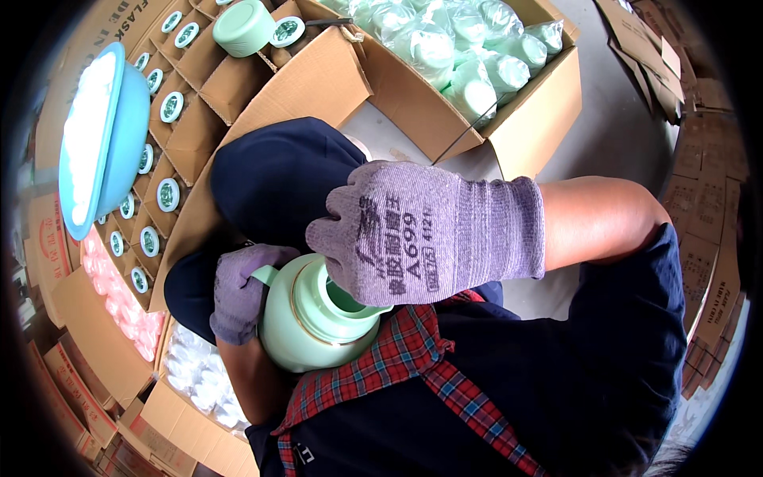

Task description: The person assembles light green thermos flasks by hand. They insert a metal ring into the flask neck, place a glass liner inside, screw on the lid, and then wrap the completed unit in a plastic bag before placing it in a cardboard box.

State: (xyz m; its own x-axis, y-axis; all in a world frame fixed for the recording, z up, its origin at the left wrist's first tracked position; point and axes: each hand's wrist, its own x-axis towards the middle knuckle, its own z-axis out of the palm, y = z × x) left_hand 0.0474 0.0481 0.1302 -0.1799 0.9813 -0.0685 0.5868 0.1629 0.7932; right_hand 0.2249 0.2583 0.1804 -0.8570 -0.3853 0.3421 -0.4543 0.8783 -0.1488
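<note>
A light green vacuum flask (306, 334) with a wide open mouth rests tilted in my lap, against a red plaid apron (377, 358). Closed round its handle on the left side is my left hand (241, 292), in a purple-grey knit glove. My right hand (397, 234), gloved alike, is over the flask's mouth with its fingers curled down. The back of that hand covers part of the opening, so whatever its fingertips hold is hidden.
At left, a divided carton (211, 91) holds several flasks; a light green lid (242, 28) and a blue basin (127, 135) of white pieces rest on it. Ahead, an open carton (532, 103) contains plastic-wrapped green parts (473, 95). Pink (119, 290) and clear (199, 374) wrapped items lie lower left.
</note>
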